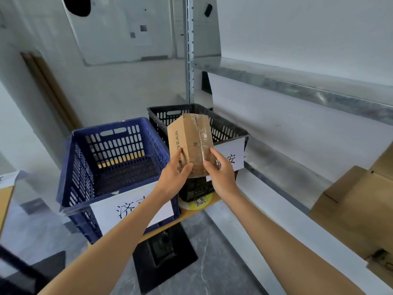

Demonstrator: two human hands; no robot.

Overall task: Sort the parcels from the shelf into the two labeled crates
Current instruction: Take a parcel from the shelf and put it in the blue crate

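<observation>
To the left of the hands, a blue crate (74,177) is set on the worktop (187,213). A white label (106,211) with dark characters is fixed to its near wall and is partly hidden by the left forearm. A taped cardboard parcel (191,141) is held upright in the air, its lower left edge clasped by the left hand (174,173). Its lower right edge is gripped by the right hand (221,173). Behind the hands and slightly to their right, a black crate (229,128) is placed beside the blue one. Its white label (234,152) is partly covered by the right hand. Further right, a metal shelf (297,84) is seen, with larger cardboard boxes (357,209) on a lower level, well apart from the hands.
</observation>
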